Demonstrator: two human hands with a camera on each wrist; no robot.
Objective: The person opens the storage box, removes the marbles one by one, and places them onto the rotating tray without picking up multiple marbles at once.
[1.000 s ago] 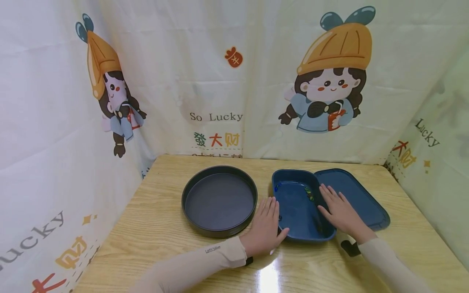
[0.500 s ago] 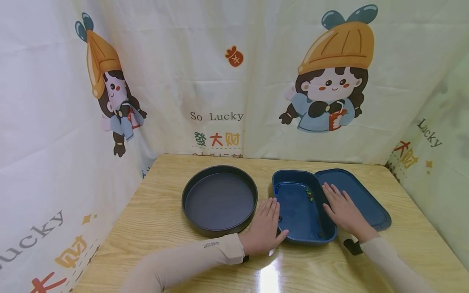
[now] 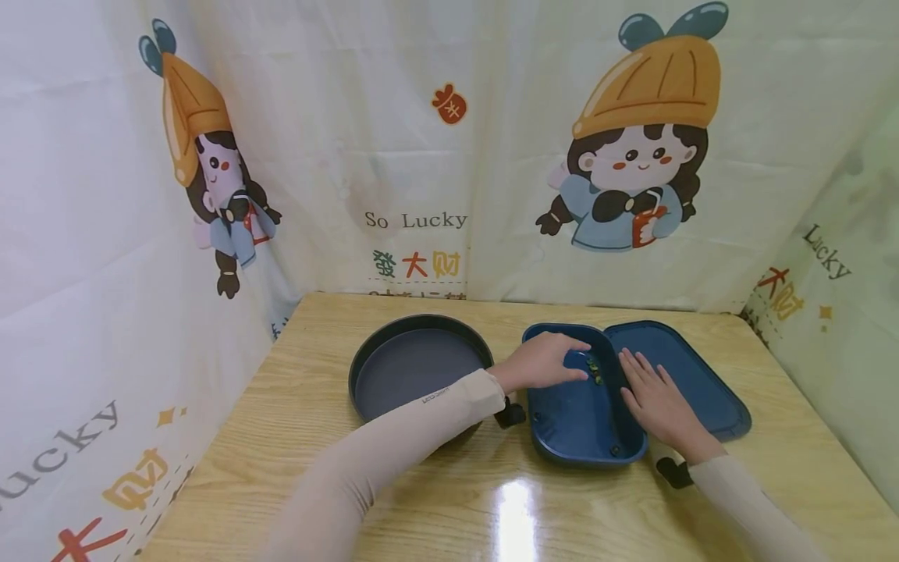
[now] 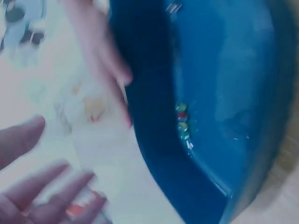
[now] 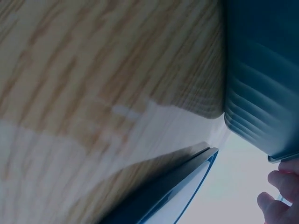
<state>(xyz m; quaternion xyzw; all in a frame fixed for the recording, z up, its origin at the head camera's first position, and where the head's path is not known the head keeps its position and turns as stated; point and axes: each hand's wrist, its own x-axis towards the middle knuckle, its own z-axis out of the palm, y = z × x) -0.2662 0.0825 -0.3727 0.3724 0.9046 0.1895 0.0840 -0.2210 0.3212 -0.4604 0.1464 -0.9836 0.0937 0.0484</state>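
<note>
A deep blue plastic container (image 3: 572, 425) stands on the table, holding several small glass marbles (image 3: 595, 371). In the left wrist view, a short row of green, yellow and red marbles (image 4: 182, 122) lies along the foot of one wall. Single dark marbles (image 3: 614, 450) sit at the near end. My left hand (image 3: 541, 361) is over the container's left part, thumb and fingers apart and nothing between them. Along the right rim lies my right hand (image 3: 656, 406), fingers straight; its fingertips (image 5: 275, 196) show at the container's edge in the right wrist view.
A round black pan (image 3: 421, 382) stands left of the container, partly behind my left sleeve. A flat blue lid (image 3: 691, 375) lies on the table at the right. Printed curtains (image 3: 506, 172) close in the back and sides of the wooden table (image 3: 281, 421).
My left hand has left the container's near left rim and moved up and over its inside. My right hand stays at the right rim, shifted slightly.
</note>
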